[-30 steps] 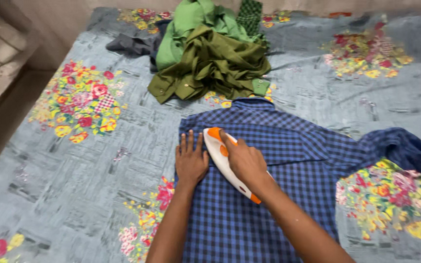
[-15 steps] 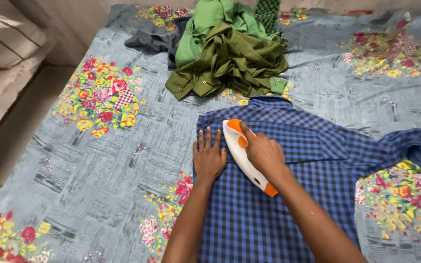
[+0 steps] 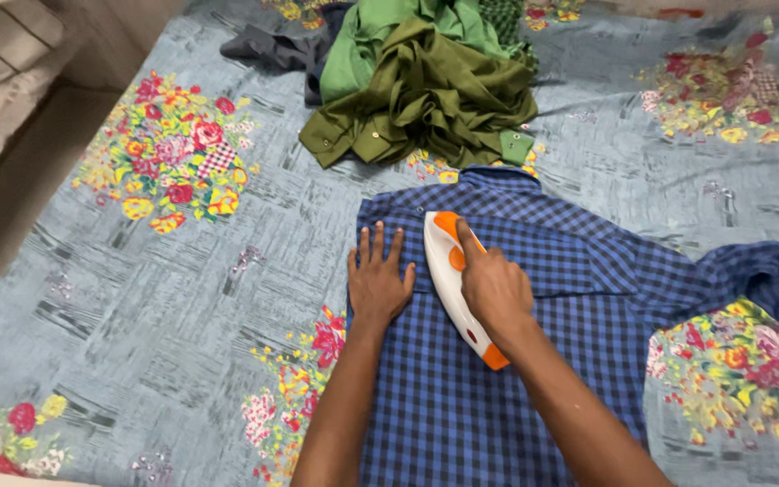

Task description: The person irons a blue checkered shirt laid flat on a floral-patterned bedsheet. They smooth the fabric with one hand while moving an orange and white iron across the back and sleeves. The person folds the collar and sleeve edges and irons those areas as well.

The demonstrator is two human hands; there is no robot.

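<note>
On checked shirt (image 3: pixel 534 361), right hand (image 3: pixel 495 287) clasps smooth iron (image 3: pixel 451 271).

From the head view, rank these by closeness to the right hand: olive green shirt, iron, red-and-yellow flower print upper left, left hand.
From the right hand:
1. Iron, in its grip.
2. Left hand, flat on the blue checked shirt just left.
3. Olive green shirt, piled beyond the collar.
4. Flower print, far upper left.
</note>
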